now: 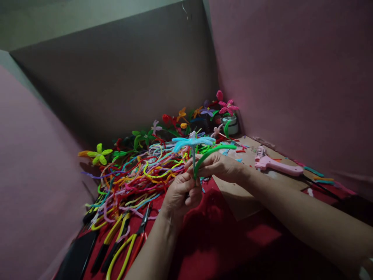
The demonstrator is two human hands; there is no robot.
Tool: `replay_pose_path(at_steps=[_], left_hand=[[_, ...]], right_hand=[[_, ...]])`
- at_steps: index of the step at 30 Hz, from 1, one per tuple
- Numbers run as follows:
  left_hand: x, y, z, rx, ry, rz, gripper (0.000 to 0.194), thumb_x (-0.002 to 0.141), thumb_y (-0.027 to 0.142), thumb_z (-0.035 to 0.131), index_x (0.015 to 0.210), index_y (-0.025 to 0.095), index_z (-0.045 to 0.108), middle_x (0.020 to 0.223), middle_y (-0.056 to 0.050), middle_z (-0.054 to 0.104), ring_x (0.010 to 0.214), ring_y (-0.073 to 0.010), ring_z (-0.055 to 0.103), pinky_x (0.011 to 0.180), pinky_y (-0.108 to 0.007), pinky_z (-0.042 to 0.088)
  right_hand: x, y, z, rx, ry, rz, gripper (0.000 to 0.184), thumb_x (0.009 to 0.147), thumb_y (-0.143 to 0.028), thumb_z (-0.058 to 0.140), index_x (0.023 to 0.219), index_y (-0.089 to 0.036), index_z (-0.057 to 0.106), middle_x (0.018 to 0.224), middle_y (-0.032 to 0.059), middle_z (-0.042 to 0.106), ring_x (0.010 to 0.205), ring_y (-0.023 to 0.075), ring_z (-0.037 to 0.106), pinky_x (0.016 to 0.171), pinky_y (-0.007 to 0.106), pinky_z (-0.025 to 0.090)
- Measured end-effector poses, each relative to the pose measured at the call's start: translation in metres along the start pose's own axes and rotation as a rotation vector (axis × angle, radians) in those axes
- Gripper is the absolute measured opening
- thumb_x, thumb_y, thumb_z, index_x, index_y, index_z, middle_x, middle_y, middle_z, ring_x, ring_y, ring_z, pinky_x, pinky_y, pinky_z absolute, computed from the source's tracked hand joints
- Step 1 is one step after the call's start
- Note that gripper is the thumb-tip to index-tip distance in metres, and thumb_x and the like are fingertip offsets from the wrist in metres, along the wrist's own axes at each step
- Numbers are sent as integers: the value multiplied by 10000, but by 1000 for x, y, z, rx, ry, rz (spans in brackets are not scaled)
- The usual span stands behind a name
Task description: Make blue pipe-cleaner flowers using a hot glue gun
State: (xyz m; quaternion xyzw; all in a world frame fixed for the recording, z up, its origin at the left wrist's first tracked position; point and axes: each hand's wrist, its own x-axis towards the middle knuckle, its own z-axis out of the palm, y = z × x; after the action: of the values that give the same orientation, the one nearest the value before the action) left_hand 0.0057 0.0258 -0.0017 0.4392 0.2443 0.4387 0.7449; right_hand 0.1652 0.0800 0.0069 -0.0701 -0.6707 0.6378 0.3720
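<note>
A light-blue pipe-cleaner flower (194, 143) with a pale centre stands upright on its stem in front of me. My left hand (183, 191) is closed round the lower stem. Against that stem rests a green pipe-cleaner leaf (214, 151), its tip curving off to the right. With fingers pinched together, my right hand (218, 166) grips the leaf near its lower part, just above my left hand. Where leaf and stem meet is partly covered by my fingers.
Loose coloured pipe cleaners (140, 171) form a heap at the left. Finished flowers (180, 114) line the back. A pink glue gun (276, 166) lies on a board (241, 196) at right. Pliers (112, 233) and yellow-handled scissors (125, 249) rest on the red cloth (210, 241).
</note>
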Motion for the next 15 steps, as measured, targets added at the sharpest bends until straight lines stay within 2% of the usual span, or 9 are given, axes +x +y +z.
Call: replay_pose_path(at_steps=[4,8,12,15], left_hand=[[-3,0,-2,-45,-55,-75,198,681,276,692,654,126,566,410,73,376,266,3,213,260,-115,239],[-3,3,0,-56,-22,-61,170,709,259,666,681,128,561,435,85,350,287,14,144,257,-107,230],[-1,8,5,83,91,33,167,739,293,636,751,149,553,458,85,373,293,-4,203,271,-121,243],[-1,10,11,347,271,199,164,756,304,615,769,150,559,502,53,475,335,-40,361,330,-158,316]], right_hand=[[-3,-3,2,-15,-51,7,148,735,-299,636,772,-191,730,699,10,657,704,140,584,763,312,446],[-2,2,4,-49,61,-39,166,724,-336,650,764,-200,735,696,10,647,658,133,563,710,296,442],[1,9,7,-142,234,-109,162,709,-342,667,769,-208,738,778,11,633,744,144,537,762,308,413],[2,12,10,-93,349,-139,159,693,-352,682,761,-218,734,786,8,608,780,154,523,781,320,402]])
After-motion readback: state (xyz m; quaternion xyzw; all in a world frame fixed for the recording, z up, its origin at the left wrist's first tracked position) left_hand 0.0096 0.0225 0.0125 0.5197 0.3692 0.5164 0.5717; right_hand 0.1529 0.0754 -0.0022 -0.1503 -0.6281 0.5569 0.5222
